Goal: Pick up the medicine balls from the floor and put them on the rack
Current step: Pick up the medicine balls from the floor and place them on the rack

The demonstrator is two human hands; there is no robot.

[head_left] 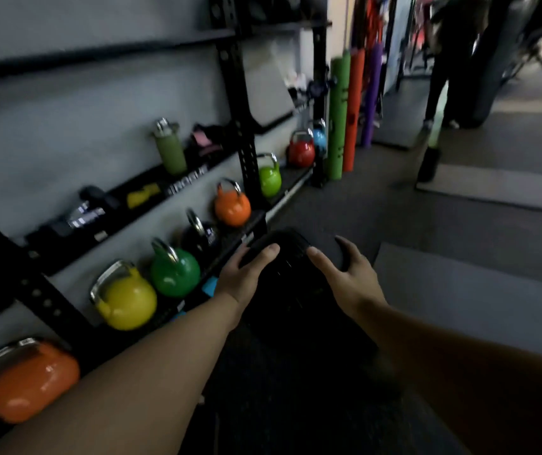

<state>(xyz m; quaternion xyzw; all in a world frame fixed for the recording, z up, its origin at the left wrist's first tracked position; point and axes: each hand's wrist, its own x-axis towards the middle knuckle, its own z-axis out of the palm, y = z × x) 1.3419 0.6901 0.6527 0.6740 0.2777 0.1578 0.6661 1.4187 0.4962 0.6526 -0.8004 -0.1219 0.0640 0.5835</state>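
A black medicine ball [282,257] is being held between both hands near the front edge of the rack [243,149], beside its kettlebells [232,205]. The left hand [246,274] and right hand [345,274] are pressing in, fingers [263,254] spread. Keeping both palms opposed seems wise while lifting it toward a shelf.

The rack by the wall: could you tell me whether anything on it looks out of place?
Yes: a green water bottle and pink-and-black gloves sit on the rack's middle shelf above the kettlebells, looking like personal belongings rather than gym equipment.
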